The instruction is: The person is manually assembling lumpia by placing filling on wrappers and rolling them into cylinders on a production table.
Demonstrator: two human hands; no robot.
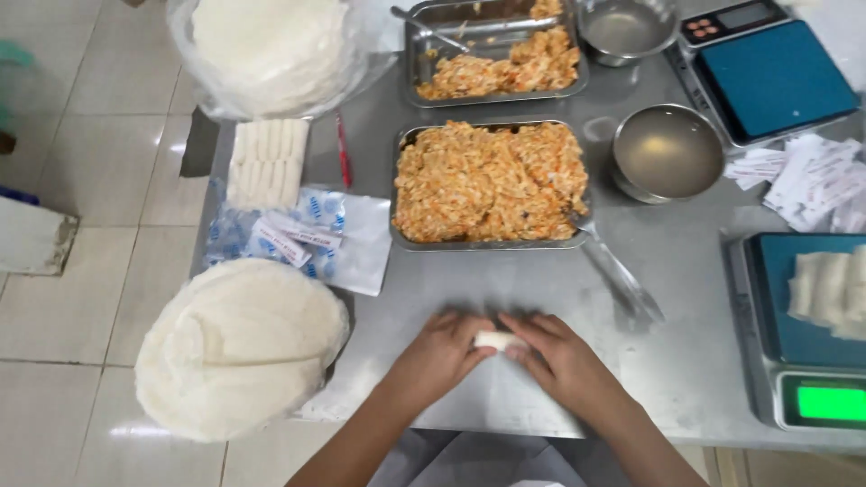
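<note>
Both my hands meet over a small white wrapper roll (499, 340) on the steel table (686, 298) near its front edge. My left hand (439, 353) presses on the roll's left end, fingers curled over it. My right hand (557, 353) covers the right end the same way. Just beyond the roll stands a steel tray of orange minced filling (487, 183), with a metal spoon (618, 275) leaning from its right corner onto the table.
A stack of round white wrappers (236, 347) lies front left, another in a bag (271, 50) at back left. Finished rolls (266, 162) sit in rows left of the tray. A second filling tray (505, 59), two steel bowls (667, 151), two scales (803, 334) and small packets (812, 180) surround.
</note>
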